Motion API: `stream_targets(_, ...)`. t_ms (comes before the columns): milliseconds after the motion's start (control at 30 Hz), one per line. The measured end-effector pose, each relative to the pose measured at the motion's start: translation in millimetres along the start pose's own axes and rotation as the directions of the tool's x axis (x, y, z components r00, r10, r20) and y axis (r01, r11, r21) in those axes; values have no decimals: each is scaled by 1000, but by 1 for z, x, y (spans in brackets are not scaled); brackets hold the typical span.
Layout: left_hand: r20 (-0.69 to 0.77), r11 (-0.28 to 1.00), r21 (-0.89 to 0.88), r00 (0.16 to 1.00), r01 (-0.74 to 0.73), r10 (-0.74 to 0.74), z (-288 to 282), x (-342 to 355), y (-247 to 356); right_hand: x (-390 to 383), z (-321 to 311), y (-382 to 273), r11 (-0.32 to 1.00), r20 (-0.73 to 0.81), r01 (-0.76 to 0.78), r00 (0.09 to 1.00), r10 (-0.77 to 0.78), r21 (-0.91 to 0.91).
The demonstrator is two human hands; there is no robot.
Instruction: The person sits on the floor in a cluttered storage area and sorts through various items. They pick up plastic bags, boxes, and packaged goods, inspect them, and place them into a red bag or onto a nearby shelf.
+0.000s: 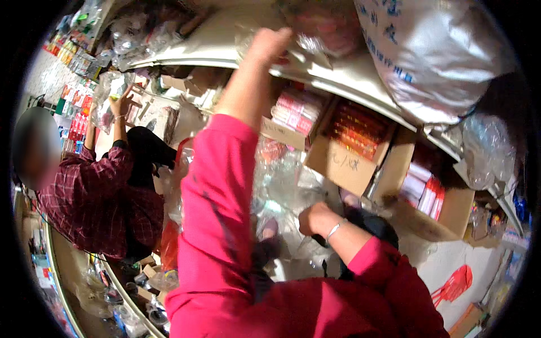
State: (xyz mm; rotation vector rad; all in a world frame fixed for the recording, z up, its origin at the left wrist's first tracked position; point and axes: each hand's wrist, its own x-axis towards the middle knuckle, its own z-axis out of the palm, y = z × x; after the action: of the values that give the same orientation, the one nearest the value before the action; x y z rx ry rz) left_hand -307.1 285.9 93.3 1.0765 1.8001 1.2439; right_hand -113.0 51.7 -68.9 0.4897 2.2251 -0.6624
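My left hand [271, 44] is raised on a pink sleeve to the top of a pale shelf [338, 73]. Its fingers close on a clear plastic bag of pinkish goods [324, 25] lying there. Lower down, my right hand [315, 217], with a silver bracelet on the wrist, is curled into a heap of clear plastic bags [282, 180] and grips the plastic. What lies under that heap is hidden.
Open cardboard boxes of red and pink packets [352, 143] sit under the shelf. A large silver sack [434, 50] rests on top at the right. A person in a dark red checked shirt [96, 197] stands at my left, lifting a clear bag [110, 93]. A red plastic stool [453, 284] stands low right.
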Motion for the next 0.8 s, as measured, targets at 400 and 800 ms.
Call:
stream_targets(400,-353,989,32,924,-147,149,-105,-36,-31,-7,-10,-20,994,55,112,992,-111,-13)
stream_targets(800,175,979,-172,974,-114,144,-53,10,-7,-2,-28,-31,988,239,109,968,-81,-108)
